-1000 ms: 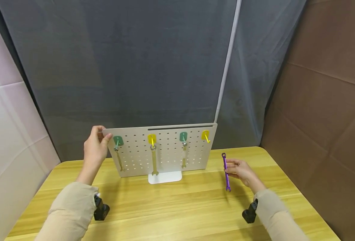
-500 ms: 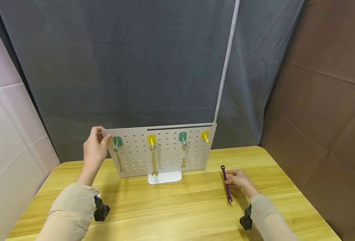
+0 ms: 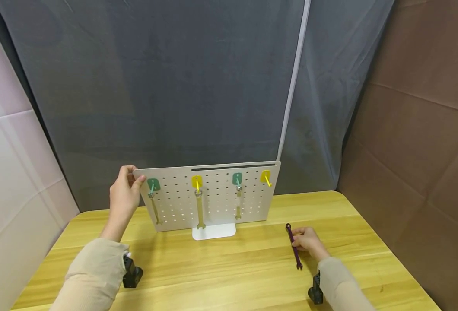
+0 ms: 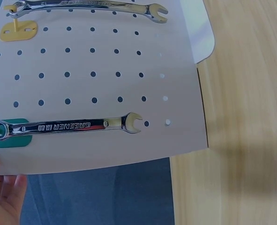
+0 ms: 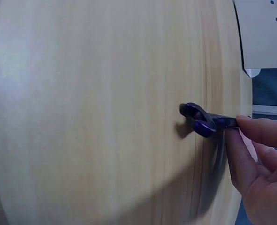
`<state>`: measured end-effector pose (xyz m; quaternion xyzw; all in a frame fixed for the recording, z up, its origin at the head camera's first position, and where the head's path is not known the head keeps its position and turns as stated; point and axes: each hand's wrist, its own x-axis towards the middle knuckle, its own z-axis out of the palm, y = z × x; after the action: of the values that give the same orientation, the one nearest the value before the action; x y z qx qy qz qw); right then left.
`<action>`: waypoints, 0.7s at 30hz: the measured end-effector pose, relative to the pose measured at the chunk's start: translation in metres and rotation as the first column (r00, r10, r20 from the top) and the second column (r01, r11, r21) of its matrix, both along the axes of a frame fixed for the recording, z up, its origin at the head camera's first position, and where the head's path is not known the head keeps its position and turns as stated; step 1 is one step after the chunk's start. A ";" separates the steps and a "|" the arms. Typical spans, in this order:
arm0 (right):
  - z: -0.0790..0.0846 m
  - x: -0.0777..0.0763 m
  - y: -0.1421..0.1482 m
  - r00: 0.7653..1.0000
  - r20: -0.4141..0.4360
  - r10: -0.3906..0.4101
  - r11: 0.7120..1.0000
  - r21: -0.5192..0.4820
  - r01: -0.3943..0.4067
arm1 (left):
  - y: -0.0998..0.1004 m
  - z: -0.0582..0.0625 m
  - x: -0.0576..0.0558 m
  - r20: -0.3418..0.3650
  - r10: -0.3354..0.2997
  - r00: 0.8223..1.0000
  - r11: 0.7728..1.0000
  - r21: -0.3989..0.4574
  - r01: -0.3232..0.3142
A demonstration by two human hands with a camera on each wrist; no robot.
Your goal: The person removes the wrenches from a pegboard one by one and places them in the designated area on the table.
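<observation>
My left hand (image 3: 124, 194) pinches the upper left corner of a white pegboard (image 3: 217, 207), thumb in front and fingers behind. Three silver combination wrenches hang from its hooks: one on the left green hook (image 4: 14, 133), a long one (image 3: 199, 211) on a yellow hook, and a shorter one (image 3: 238, 206) on the other green hook. The yellow hook (image 3: 266, 177) at the right carries nothing. Right of the board, my right hand (image 3: 308, 242) pinches a purple combination wrench (image 3: 294, 248) by its middle, low over the table. In the right wrist view its open end (image 5: 201, 123) points toward the camera.
The pegboard stands on a white base plate (image 3: 214, 232) on a wooden table (image 3: 221, 276). A dark grey curtain (image 3: 198, 86) hangs behind, with a brown cloth (image 3: 419, 151) at the right and a pale cloth (image 3: 15, 172) at the left.
My right hand has come down and nearer to me with the purple wrench, closer to the tabletop. My left hand keeps its hold on the board's corner.
</observation>
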<state>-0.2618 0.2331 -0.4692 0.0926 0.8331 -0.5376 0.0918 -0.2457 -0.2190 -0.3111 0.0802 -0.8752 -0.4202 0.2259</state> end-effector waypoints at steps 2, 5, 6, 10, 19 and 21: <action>-0.001 0.000 -0.001 1.000 0.003 0.001 1.000 0.008 -0.001 | 0.000 0.000 0.001 -0.002 -0.001 1.000 1.000 0.001 0.001; -0.002 0.000 -0.002 1.000 0.003 -0.004 1.000 0.025 0.004 | 0.000 0.000 0.001 -0.010 -0.003 1.000 1.000 0.000 0.003; -0.002 0.000 -0.003 1.000 0.003 -0.008 1.000 0.028 0.008 | 0.000 0.000 0.001 -0.013 -0.003 1.000 1.000 0.000 0.003; -0.003 0.000 -0.003 1.000 -0.001 -0.019 0.999 0.042 0.019 | 0.001 0.001 0.001 -0.015 -0.001 1.000 1.000 0.005 0.001; -0.001 0.003 -0.004 0.999 -0.022 -0.044 0.996 0.077 0.046 | 0.000 -0.001 0.002 -0.014 -0.009 1.000 1.000 -0.011 0.009; -0.001 0.003 -0.004 0.998 -0.035 -0.048 0.995 0.087 0.051 | -0.001 0.000 0.002 -0.019 -0.012 1.000 1.000 -0.011 0.012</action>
<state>-0.2589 0.2293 -0.4699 0.1084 0.8546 -0.5042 0.0604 -0.2435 -0.2196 -0.3115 0.0696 -0.8758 -0.4175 0.2322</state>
